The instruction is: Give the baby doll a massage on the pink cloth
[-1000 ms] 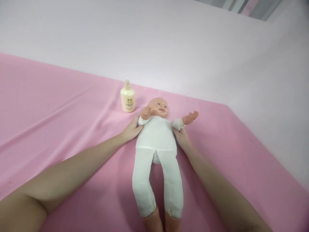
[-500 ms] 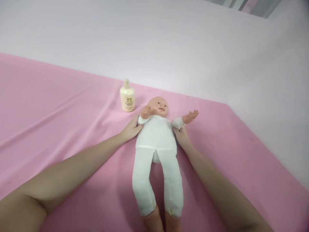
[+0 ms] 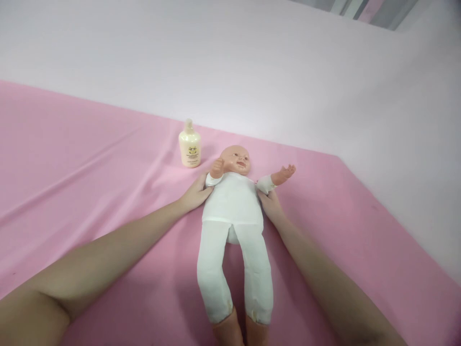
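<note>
A baby doll (image 3: 234, 211) in a white cloth suit lies on its back on the pink sheet (image 3: 90, 192), head away from me. My left hand (image 3: 196, 192) grips the doll's side just under its raised arm. On the other side my right hand (image 3: 271, 204) grips the torso below the outstretched arm. The fingers of both hands are partly hidden under the doll's body.
A cream lotion bottle (image 3: 190, 144) stands upright on the sheet just left of the doll's head. A pale wall (image 3: 252, 62) rises behind the sheet and along its right edge.
</note>
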Motion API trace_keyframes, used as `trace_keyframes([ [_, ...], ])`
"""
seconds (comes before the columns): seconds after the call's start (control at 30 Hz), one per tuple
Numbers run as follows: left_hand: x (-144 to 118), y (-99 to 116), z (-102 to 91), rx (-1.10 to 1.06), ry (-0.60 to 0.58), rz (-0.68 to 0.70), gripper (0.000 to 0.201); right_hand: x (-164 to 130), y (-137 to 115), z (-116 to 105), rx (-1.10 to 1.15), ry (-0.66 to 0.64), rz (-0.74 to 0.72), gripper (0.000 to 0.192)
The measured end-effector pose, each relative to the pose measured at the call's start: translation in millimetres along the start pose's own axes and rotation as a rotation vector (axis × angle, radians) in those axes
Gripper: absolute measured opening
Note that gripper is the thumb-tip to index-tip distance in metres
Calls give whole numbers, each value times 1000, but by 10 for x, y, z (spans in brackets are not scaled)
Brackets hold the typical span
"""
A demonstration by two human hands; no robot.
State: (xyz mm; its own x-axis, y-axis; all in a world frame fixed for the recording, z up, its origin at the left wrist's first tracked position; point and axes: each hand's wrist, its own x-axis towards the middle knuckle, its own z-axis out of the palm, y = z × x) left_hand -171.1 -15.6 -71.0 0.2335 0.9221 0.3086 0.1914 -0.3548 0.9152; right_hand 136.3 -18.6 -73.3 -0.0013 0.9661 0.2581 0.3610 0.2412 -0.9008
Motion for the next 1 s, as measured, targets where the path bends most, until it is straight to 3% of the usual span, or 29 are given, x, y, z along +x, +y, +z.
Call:
trace_keyframes([
  [0.27, 4, 9, -3, -5, -14, -28, 60, -14, -104, -21, 49, -31, 95, 38],
  [0.63, 6, 4, -6, -2, -15, -15, 55, -19, -103, -12, 35, -9, 119, 47],
  [1.0, -4, -26, -21, 10, -15, -8, 57, -17, -82, 1, 61, -15, 117, 41],
])
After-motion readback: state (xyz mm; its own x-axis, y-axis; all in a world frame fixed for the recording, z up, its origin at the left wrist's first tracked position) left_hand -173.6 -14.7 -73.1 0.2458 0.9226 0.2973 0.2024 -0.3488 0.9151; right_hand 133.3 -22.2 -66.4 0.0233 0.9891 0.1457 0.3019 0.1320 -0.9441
